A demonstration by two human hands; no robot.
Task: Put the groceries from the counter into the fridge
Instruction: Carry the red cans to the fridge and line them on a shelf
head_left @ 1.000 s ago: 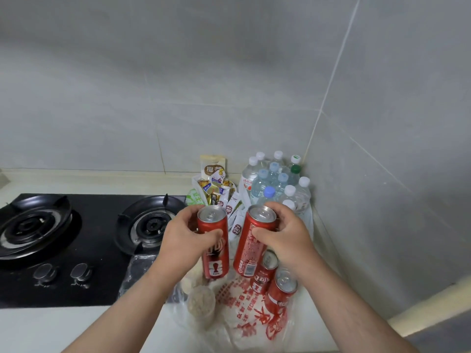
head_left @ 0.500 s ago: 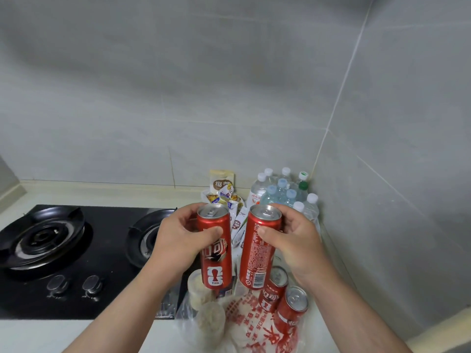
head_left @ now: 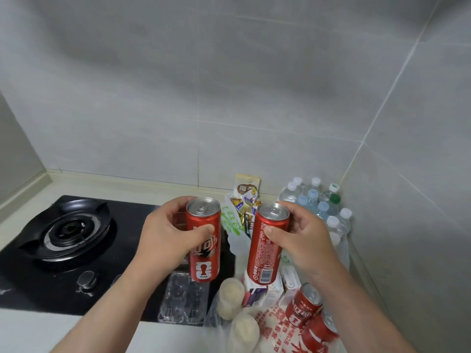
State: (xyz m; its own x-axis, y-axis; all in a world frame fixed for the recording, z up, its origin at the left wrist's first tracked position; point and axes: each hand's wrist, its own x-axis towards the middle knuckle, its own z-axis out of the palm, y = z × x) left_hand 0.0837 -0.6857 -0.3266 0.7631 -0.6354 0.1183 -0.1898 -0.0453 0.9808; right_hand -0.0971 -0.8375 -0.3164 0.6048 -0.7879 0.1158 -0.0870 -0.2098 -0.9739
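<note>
My left hand (head_left: 165, 235) grips a tall red cola can (head_left: 205, 261) upright above the counter. My right hand (head_left: 303, 238) grips a second red cola can (head_left: 266, 256), tilted slightly, just to the right of the first. Below them two more red cans (head_left: 304, 305) lie on a red-printed plastic bag (head_left: 274, 329). Pale buns in clear wrap (head_left: 229, 296) sit beside a small carton (head_left: 267, 294). Snack packets (head_left: 246, 197) and several water bottles (head_left: 321, 207) stand in the corner behind. The fridge is out of sight.
A black gas hob (head_left: 66, 233) with a burner and knobs (head_left: 86, 282) fills the left of the counter. A clear plastic egg tray (head_left: 183, 299) lies at its right edge. Grey tiled walls (head_left: 229, 98) close the back and right side.
Both hands have lifted their cans higher off the pile and drawn them apart. The camera has tilted up and shifted, so the hob's right burner is now behind my left hand.
</note>
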